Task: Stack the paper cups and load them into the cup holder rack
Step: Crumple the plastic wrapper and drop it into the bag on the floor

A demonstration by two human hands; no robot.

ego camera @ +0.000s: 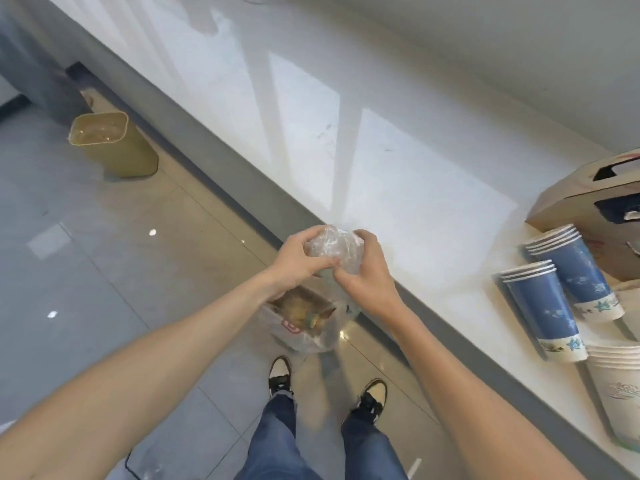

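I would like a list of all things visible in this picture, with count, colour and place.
blue cup stacks: two, blue with white bases, lying on the counter at right
white cup stack: one, white, counter at the right edge
paper bag: one, brown, on the counter behind the cups
counter: one, white, from upper left to lower right
bin: one, tan, on the floor at left
bag with rubbish: one, clear, on the floor below the hands
plastic wrap: one crumpled clear ball, held between both hands
shoes: two, black and white, bottom centre
left hand: on the wrap
right hand: on the wrap
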